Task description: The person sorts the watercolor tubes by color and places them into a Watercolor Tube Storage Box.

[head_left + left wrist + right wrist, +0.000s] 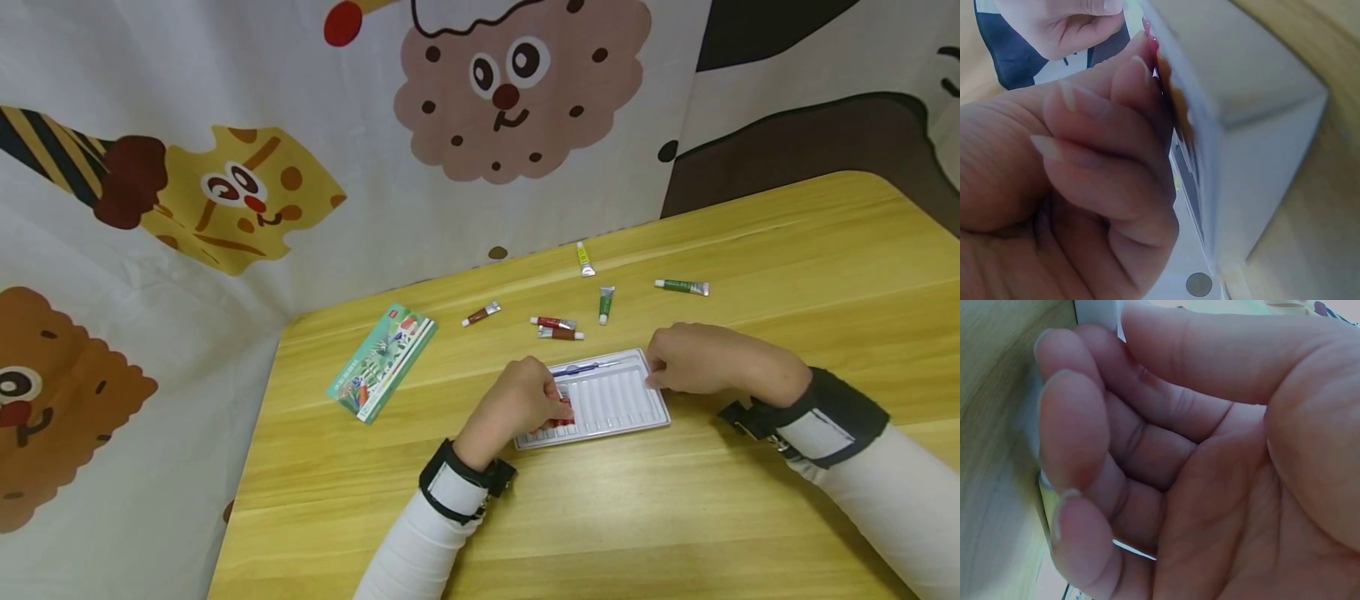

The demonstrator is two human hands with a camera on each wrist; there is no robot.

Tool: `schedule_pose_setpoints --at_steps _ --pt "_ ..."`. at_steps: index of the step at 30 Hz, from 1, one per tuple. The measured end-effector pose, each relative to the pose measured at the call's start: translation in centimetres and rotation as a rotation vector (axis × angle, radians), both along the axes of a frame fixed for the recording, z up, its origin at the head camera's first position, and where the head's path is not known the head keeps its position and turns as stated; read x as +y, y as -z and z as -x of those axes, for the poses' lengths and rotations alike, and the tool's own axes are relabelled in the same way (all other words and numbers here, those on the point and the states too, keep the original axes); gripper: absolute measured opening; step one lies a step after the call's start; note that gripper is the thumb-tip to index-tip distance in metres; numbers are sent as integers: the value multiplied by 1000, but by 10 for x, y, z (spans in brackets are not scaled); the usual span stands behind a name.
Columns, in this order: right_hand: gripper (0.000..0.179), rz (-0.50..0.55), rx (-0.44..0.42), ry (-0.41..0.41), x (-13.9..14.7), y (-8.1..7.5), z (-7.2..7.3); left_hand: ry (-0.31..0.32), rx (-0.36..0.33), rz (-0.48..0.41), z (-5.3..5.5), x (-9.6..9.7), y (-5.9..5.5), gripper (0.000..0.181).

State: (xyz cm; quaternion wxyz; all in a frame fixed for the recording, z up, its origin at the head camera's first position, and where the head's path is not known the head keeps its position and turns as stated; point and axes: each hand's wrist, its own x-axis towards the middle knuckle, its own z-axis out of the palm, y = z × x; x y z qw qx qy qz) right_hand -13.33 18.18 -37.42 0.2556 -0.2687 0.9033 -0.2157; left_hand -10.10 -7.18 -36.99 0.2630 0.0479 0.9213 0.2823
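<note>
A white plastic tray (617, 396) with ridged slots lies on the table in the head view. My left hand (517, 392) is over its left end, pinching a red paint tube (567, 412) down at the slots. Its fingers partly cover the other tubes there. In the left wrist view, the curled fingers (1116, 162) are right beside the tray's side wall (1272, 169). My right hand (697, 358) grips the tray's right edge; the right wrist view has thumb and forefinger at the white rim (1097, 311). A blue paintbrush (581, 368) lies in the tray's long upper groove.
Beyond the tray lie a red tube (553, 322), brown tubes (561, 333) (481, 314), green tubes (606, 305) (681, 287) and a yellow tube (585, 259). A green paint box (382, 362) lies to the left. A cartoon-printed curtain (360, 208) hangs behind the table.
</note>
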Motion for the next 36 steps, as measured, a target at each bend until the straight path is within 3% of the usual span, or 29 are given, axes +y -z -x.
schedule_pose_setpoints --at_steps 24,27,30,34,36 --pt "17 -5 -4 13 1 0 0 53 -14 0 3 -1 -5 36" --pt "18 -9 -3 12 1 0 0 81 38 1 7 -1 -10 36" --pt "18 -7 -1 10 1 0 0 116 150 -3 15 -1 -14 29" --pt "21 3 18 1 1 0 -1 190 312 -33 35 -1 -17 14" --pt "24 7 33 -8 0 0 -1 241 388 -23 49 -2 -16 15"
